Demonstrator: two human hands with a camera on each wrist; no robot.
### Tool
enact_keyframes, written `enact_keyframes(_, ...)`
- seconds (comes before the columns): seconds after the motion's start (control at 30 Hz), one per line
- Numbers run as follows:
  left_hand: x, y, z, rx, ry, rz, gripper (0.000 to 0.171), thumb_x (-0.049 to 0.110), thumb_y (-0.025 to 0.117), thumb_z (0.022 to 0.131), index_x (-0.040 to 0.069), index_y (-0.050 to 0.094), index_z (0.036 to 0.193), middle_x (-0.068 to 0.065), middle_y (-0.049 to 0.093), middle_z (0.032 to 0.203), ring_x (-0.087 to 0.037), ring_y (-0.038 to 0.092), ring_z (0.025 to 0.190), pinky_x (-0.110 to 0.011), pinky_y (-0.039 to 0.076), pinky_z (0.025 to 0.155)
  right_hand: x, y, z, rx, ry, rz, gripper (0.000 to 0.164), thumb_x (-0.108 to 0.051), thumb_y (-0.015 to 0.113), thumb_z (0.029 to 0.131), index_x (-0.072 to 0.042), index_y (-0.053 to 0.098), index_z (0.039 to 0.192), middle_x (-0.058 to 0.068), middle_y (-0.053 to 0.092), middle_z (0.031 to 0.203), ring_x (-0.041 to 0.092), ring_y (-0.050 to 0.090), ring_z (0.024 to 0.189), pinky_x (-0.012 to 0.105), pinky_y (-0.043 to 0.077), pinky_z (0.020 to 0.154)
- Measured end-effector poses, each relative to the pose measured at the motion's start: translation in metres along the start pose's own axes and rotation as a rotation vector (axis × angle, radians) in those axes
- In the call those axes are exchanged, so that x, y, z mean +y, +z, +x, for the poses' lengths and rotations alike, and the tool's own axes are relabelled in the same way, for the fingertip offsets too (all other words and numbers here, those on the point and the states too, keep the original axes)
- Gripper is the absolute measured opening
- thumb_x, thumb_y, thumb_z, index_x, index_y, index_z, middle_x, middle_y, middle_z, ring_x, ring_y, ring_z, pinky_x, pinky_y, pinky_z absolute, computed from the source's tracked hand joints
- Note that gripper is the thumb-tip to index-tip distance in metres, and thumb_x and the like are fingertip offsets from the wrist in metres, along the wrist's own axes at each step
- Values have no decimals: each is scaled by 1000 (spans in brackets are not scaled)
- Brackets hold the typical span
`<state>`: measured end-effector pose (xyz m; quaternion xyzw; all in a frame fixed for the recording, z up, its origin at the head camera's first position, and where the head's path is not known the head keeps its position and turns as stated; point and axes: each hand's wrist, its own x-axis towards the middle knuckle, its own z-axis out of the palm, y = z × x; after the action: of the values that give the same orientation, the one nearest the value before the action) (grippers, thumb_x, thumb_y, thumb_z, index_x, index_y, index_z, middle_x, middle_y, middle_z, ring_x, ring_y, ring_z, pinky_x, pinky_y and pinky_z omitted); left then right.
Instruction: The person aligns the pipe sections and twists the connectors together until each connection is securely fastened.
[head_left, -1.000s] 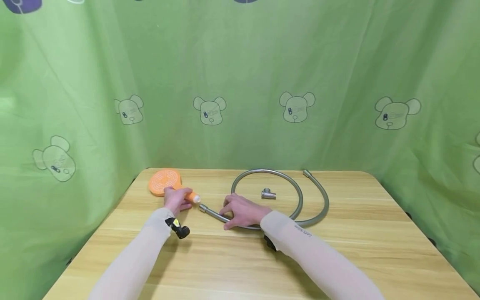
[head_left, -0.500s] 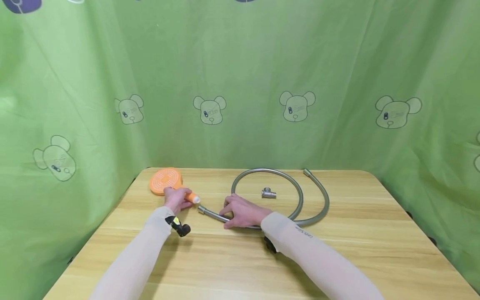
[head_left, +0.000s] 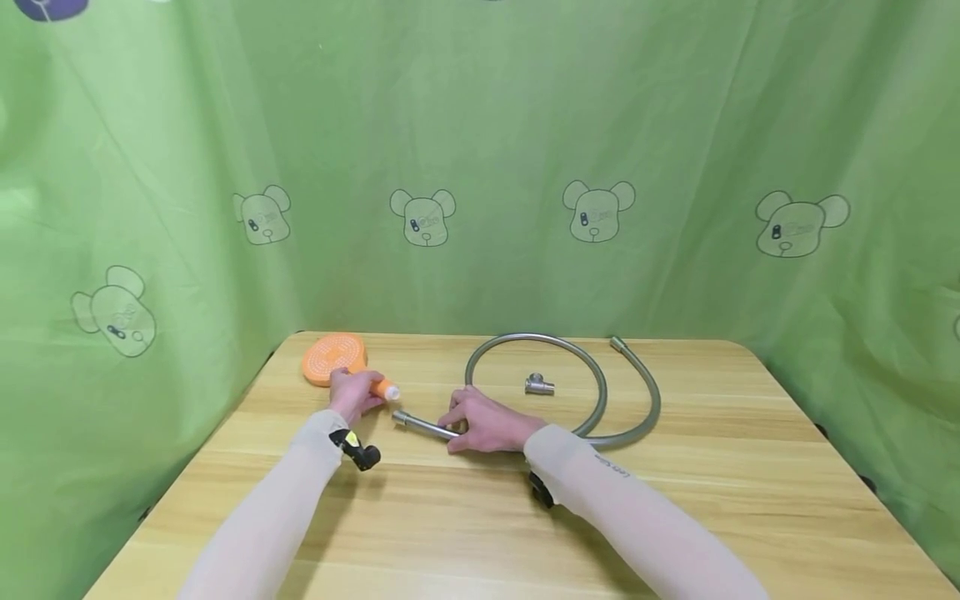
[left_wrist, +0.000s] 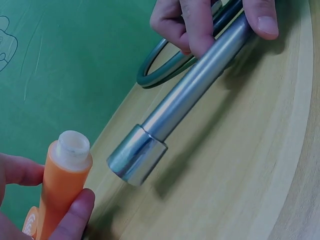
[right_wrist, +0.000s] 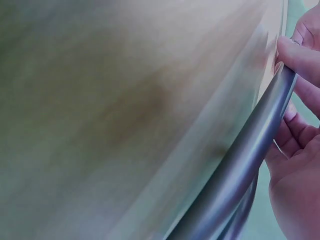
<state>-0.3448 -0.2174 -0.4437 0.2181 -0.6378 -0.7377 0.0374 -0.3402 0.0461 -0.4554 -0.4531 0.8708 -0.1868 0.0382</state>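
My left hand (head_left: 354, 395) grips the handle of an orange shower head (head_left: 330, 358), whose spray face is turned up. The handle's white threaded end (left_wrist: 74, 146) sticks out past my thumb and finger. With my right hand (head_left: 487, 419) I pinch a grey metal shower hose (head_left: 431, 428) a little behind its end. A silver connector nut (left_wrist: 137, 155) caps that end and points toward the shower head, apart from the white thread. In the right wrist view the hose (right_wrist: 240, 160) runs out from between my thumb and fingers.
The rest of the hose loops behind my right hand, its other end fitting (head_left: 617, 343) near the table's back edge. Inside the loop lies a small silver valve (head_left: 538, 384). A green curtain (head_left: 495, 275) hangs around the wooden table (head_left: 420, 525).
The hose's near end has shifted slightly left, nearer the shower head's handle. The shower head's threaded end sits a little higher in the head view. Both hands keep their hold.
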Motion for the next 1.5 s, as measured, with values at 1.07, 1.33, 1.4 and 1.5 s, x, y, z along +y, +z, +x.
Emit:
enact_keyframes(1.07,-16,-11,10,-175,46,-82,76,4,56,100,8,12,161,-32,27,155,-40,52,128,-36,54,101,-1,-5,-4,25,4,132,45,-26,83,83,-15,72,125,-5,64,98,16,55,93,24,45,81)
enact_keyframes(1.33,-16,-13,9,-182,32,-90,78,2,58,99,9,12,162,-29,31,153,-22,67,97,-34,56,98,-2,-4,-2,36,40,219,34,-15,81,83,-12,73,117,-8,66,97,7,58,89,22,51,81)
enact_keyframes(1.4,-16,-13,8,-185,33,-91,79,2,58,99,10,11,162,-29,32,152,-18,67,90,-33,57,96,-3,-3,-1,32,66,266,32,-13,81,83,-10,72,113,-5,66,96,7,58,88,23,52,80)
enact_keyframes(1.5,-15,-14,8,-182,39,-86,79,2,58,99,12,11,162,-27,35,149,-14,67,85,-31,58,94,-4,-2,0,29,97,302,30,-9,79,83,-10,70,112,-1,67,95,8,58,86,23,52,79)
